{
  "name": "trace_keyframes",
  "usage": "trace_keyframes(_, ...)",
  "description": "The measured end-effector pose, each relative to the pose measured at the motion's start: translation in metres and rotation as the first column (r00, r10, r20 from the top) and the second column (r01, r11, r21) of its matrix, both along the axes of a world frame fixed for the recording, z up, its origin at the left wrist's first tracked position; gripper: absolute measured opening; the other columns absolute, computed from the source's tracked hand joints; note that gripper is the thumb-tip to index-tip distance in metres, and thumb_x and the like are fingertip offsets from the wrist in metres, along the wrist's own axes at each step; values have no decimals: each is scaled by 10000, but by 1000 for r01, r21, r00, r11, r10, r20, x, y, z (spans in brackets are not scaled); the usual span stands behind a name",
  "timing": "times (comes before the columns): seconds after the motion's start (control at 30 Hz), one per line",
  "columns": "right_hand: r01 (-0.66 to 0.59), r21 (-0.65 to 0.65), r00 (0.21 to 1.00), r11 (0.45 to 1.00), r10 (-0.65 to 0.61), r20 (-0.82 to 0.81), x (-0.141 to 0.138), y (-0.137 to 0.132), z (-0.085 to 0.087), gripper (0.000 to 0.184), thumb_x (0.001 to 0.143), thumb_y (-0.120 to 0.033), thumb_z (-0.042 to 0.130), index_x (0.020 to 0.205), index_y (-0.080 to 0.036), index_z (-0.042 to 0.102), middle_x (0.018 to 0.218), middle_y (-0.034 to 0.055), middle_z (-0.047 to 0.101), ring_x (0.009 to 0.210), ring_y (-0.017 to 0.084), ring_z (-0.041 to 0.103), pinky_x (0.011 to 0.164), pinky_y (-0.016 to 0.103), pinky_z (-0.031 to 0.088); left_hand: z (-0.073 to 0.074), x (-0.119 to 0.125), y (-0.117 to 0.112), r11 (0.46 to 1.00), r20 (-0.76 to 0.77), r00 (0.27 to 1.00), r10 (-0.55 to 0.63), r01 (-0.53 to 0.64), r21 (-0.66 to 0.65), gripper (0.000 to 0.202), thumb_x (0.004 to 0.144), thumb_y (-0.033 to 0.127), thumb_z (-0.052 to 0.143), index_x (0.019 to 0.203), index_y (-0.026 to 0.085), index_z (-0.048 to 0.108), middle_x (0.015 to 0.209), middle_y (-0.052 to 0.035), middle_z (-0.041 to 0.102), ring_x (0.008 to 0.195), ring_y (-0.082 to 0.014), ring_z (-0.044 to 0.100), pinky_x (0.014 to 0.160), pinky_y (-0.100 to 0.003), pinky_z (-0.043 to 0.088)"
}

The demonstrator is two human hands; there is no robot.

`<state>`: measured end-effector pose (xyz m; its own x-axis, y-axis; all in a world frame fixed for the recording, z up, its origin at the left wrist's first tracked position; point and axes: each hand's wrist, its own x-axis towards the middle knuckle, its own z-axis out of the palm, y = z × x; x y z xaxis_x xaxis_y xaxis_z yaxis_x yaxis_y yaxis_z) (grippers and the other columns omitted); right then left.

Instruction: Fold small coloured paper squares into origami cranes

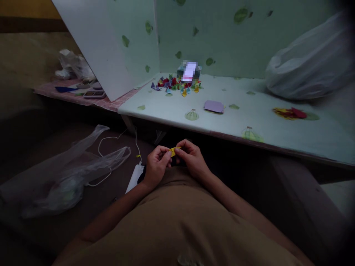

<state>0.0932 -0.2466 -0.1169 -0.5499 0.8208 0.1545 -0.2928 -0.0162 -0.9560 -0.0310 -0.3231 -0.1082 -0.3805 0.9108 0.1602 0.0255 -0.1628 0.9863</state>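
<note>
A small folded piece of yellow paper point(174, 150) is pinched between my two hands, close in front of my body and below the table's front edge. My left hand point(158, 164) grips its left end between thumb and fingers. On the other end, the thumb and fingers of my right hand point(192, 158) are closed. Beyond my hands, on the table, lies a stack of purple paper point(213, 106). Farther back sits a cluster of small folded paper cranes point(177, 85) in several colours, in front of a lit phone point(189, 72).
Red and yellow paper pieces point(291, 113) lie at the table's right, near a large white plastic bag point(307, 66). To my left are clear plastic bags point(69, 184), a white power bank point(135, 177) and its cable. A white board point(111, 48) leans at the table's left end.
</note>
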Motion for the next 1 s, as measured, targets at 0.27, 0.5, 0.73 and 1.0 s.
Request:
trace_keyframes(0.27, -1, 45, 999, 999, 2, -33, 1, -1, 5, 189, 771, -301, 752, 807, -207, 592, 718, -41, 588, 531, 88, 527, 513, 234, 408, -1, -1, -1, 1000, -20, 999, 25, -25, 7, 176, 851, 333, 646, 823, 164, 606, 626, 34, 602, 480, -76, 544, 486, -196, 445)
trace_keyframes(0.5, -10, 56, 1000, 998, 9, 23, 0, 0, 5, 211, 757, -320, 752, 781, -205, 576, 679, -37, 575, 522, 98, 502, 495, 239, 385, -2, -1, 1, 1000, -65, 998, 15, -14, 15, 178, 848, 344, 662, 858, 169, 629, 657, 31, 610, 509, -79, 548, 499, -199, 436)
trace_keyframes(0.73, -37, 23, 997, 999, 36, 63, 2, -2, 7, 237, 775, -375, 737, 824, -208, 576, 674, -46, 553, 508, 91, 473, 492, 237, 374, -6, -5, 2, 999, -104, 994, 40, -41, -8, 183, 851, 352, 653, 817, 175, 617, 598, 48, 559, 488, -77, 495, 483, -200, 404)
trace_keyframes(1.0, -41, 72, 983, 997, 28, 180, 3, -2, 8, 267, 762, -401, 729, 719, -181, 586, 622, -37, 550, 519, 95, 468, 497, 230, 356, -5, -7, 3, 999, -130, 991, -19, 14, -37, 210, 872, 368, 624, 796, 173, 601, 614, 47, 562, 502, -77, 513, 494, -195, 408)
